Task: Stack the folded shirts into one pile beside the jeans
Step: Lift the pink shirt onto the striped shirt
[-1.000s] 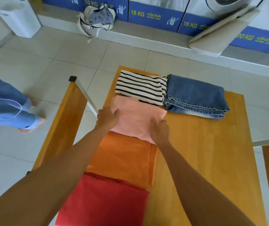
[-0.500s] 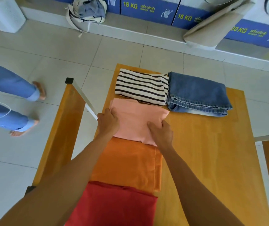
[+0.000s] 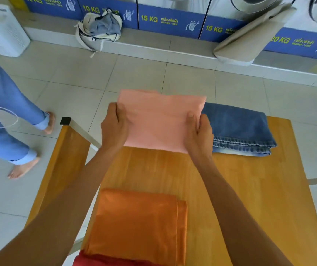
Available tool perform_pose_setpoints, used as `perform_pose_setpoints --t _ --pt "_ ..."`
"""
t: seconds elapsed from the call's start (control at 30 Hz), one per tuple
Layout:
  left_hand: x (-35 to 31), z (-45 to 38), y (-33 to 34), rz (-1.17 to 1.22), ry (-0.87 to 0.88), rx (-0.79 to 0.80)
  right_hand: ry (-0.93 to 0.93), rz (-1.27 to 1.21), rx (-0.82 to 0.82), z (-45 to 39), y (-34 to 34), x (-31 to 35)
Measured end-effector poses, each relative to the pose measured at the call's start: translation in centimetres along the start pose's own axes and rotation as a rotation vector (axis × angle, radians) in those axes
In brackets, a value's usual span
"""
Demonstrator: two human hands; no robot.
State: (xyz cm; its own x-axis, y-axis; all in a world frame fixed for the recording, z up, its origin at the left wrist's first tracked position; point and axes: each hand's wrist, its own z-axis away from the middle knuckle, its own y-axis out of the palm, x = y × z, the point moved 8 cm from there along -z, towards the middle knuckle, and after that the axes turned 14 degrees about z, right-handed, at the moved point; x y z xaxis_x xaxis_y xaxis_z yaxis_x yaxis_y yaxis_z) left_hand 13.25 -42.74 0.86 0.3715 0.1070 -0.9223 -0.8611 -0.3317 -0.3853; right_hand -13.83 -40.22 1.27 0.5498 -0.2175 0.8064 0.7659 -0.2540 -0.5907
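I hold the folded pink shirt [image 3: 159,120] lifted above the far end of the wooden table [image 3: 249,189]. My left hand [image 3: 113,125] grips its left edge and my right hand [image 3: 199,133] grips its right edge. The pink shirt hides the striped shirt that lay there. Folded blue jeans [image 3: 238,129] lie just right of the pink shirt. A folded orange shirt [image 3: 138,225] rests on the near part of the table, with a red shirt [image 3: 96,261] peeking out at the bottom edge.
A person in blue trousers [image 3: 4,116] walks barefoot on the tiled floor at left. A wooden bench [image 3: 61,160] stands left of the table. Washing machines [image 3: 173,20], a bag of laundry [image 3: 100,29] and a white basket [image 3: 2,31] line the far wall.
Both hands closed on the pink shirt and lifted it off the table, carrying it away from me over the striped shirt. The person at left stepped further along.
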Motion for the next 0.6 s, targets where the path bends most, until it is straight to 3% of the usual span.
perform_pose_setpoints --t 0.13,0.3,0.4,0.53,0.6 --pt "0.1 -4.8 2.4 0.006 -0.024 0.014 0.060 0.089 -0.019 -5.4 1.3 -0.3" --pt "6.8 -5.7 6.0 -0.173 -0.357 0.140 0.191 0.343 0.180 -7.0 5.0 -4.3" --pt "6.3 -6.5 5.9 -0.157 -0.312 0.104 0.191 0.347 0.159 -7.2 4.9 -4.0" --pt "4.1 -6.7 5.3 -0.123 -0.121 0.022 0.141 0.298 0.045 -7.0 3.6 -3.4" --pt "4.3 -6.5 5.4 -0.116 -0.127 0.023 0.142 0.317 0.027 -6.3 3.4 -3.5"
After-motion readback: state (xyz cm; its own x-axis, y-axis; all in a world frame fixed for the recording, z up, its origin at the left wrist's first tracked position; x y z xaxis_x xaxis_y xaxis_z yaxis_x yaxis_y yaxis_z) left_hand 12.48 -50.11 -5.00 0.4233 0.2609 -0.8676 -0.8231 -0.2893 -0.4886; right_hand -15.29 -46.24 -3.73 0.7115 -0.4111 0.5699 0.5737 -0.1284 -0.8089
